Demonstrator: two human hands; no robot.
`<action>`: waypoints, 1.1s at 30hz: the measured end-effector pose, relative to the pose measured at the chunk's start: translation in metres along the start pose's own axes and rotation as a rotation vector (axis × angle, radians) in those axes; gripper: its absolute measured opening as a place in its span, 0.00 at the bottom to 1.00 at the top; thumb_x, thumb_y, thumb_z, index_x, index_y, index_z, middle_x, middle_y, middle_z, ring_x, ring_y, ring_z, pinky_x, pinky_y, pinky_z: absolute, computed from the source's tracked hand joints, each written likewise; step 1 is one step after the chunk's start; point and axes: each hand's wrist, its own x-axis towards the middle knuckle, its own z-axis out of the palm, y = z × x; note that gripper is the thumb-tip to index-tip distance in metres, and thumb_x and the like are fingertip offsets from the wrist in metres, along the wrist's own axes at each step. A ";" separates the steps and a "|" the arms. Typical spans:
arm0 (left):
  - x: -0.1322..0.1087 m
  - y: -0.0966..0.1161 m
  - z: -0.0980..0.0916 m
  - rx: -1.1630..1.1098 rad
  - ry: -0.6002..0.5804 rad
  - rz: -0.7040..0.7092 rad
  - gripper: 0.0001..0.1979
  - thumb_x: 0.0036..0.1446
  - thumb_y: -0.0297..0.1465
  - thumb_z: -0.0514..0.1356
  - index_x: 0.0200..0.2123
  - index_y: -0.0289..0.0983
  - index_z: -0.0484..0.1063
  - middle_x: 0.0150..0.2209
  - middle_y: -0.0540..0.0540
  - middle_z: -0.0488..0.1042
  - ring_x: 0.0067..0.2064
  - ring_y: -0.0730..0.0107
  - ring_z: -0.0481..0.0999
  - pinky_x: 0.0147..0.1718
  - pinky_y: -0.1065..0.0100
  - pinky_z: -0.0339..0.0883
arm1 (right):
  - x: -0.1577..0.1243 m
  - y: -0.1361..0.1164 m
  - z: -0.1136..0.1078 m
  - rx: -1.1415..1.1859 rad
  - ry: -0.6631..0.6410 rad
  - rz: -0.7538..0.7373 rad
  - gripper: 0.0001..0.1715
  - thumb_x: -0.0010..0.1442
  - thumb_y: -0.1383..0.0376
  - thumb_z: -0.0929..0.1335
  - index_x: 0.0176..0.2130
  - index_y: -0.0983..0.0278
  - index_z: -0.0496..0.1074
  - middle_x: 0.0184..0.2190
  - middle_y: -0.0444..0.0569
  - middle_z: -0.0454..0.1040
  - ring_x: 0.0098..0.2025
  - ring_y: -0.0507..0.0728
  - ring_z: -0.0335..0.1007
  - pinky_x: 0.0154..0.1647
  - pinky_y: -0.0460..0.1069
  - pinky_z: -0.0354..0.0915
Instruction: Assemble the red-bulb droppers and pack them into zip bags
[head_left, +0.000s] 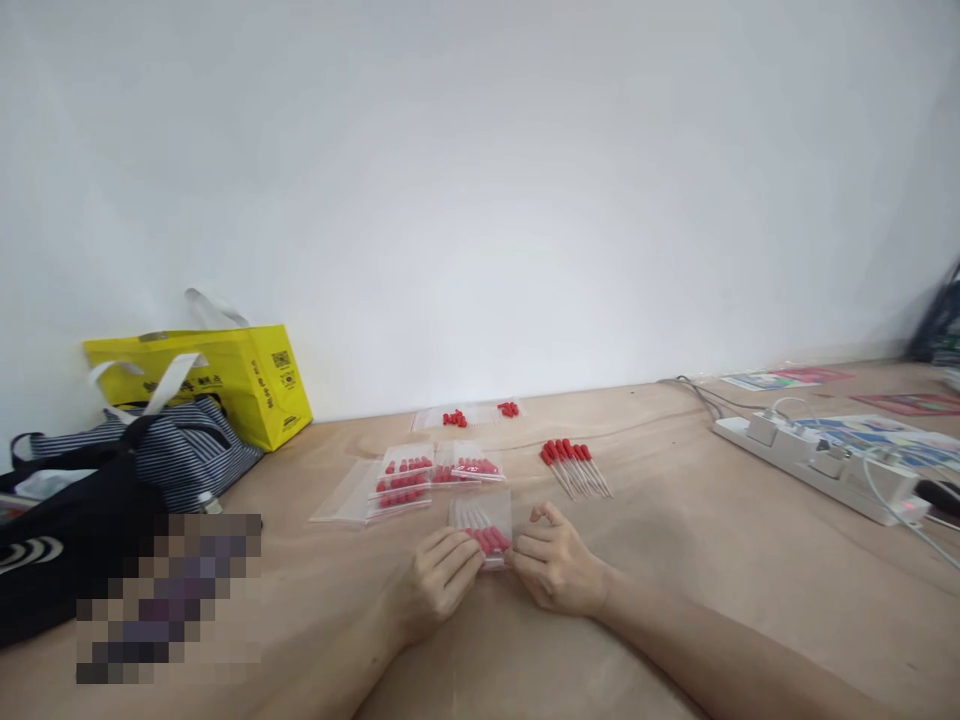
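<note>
A clear zip bag (498, 502) lies in front of me, with several red-tipped white sticks (489, 540) inside, their red ends toward me. My left hand (444, 575) is closed on the bag's near left edge. On the near right corner, my right hand (556, 562) pinches the same bag, its index finger raised and bent. Beyond it, filled bags (401, 484) with red-tipped sticks overlap one another. To the right, a loose fan of red-tipped sticks (577, 468) rests on the table, red ends pointing away.
Near the wall lie more red-tipped sticks (454, 419) on clear bags. At left stand a yellow shopping bag (281, 400), a striped bag (195, 455) and a black bag (97, 530). A white power strip (825, 465) with cables sits at right, near colourful printed sheets (907, 440).
</note>
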 end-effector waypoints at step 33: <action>-0.071 -0.146 -0.013 0.148 -0.764 -1.594 0.14 0.54 0.33 0.57 0.43 0.33 0.66 0.42 0.42 0.69 0.42 0.61 0.71 0.38 0.62 0.66 | -0.003 0.094 0.056 0.393 -0.096 0.784 0.07 0.60 0.65 0.54 0.32 0.62 0.56 0.39 0.53 0.69 0.41 0.54 0.65 0.40 0.49 0.60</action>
